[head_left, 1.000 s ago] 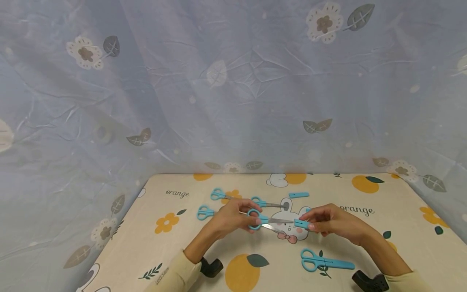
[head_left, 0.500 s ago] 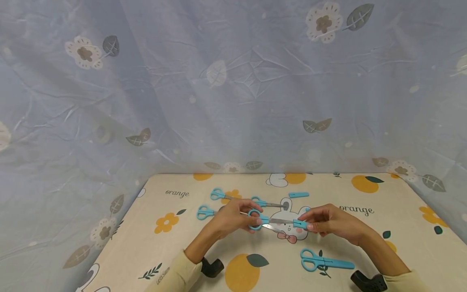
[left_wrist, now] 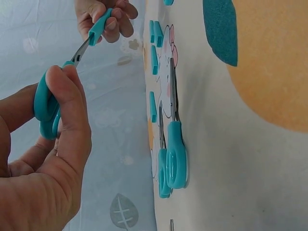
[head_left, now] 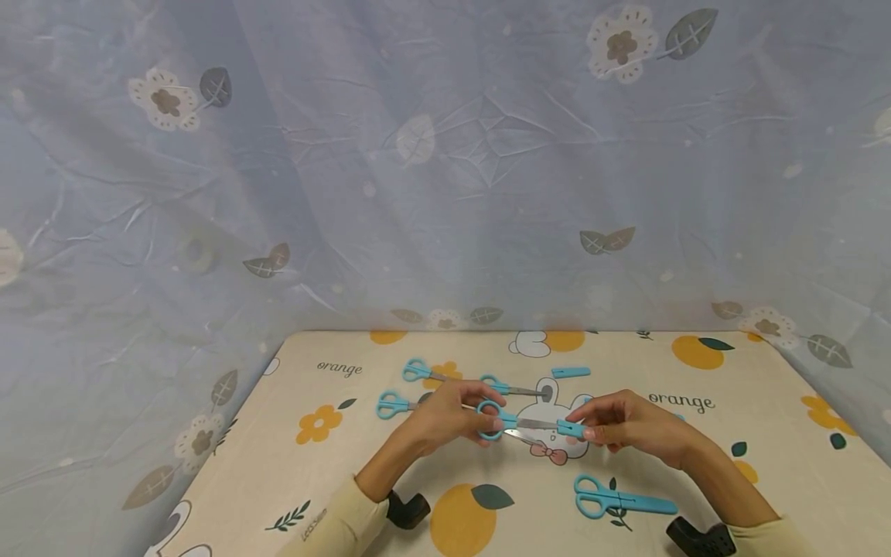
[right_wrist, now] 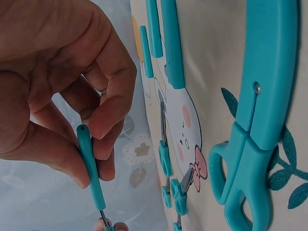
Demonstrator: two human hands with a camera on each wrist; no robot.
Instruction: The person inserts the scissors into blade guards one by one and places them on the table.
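Observation:
My left hand [head_left: 452, 410] holds a pair of scissors [head_left: 506, 420] by its light-blue finger loops, blades pointing right. Thumb and fingers of my right hand [head_left: 626, 425] pinch a light-blue blade sheath [head_left: 571, 428]. The blade tip sits inside the sheath's mouth, with a length of bare metal showing between sheath and handles. In the left wrist view, the scissors [left_wrist: 45, 108] and sheath [left_wrist: 98, 28] line up above the table. The right wrist view shows the pinched sheath [right_wrist: 91, 168] from the side, with a little blade below it.
Sheathed scissors [head_left: 626, 499] lie at the front right. Unsheathed scissors [head_left: 418, 370] and several others lie behind and under the left hand. A loose sheath [head_left: 571, 372] lies at the back; more sheaths [right_wrist: 173, 48] lie beyond the right hand. A patterned cloth [head_left: 264, 464] covers the table.
The sheath has shifted slightly left and the scissors slightly right, so the blade tip has slid into the sheath and less metal shows. The scissors and sheaths on the table stay put.

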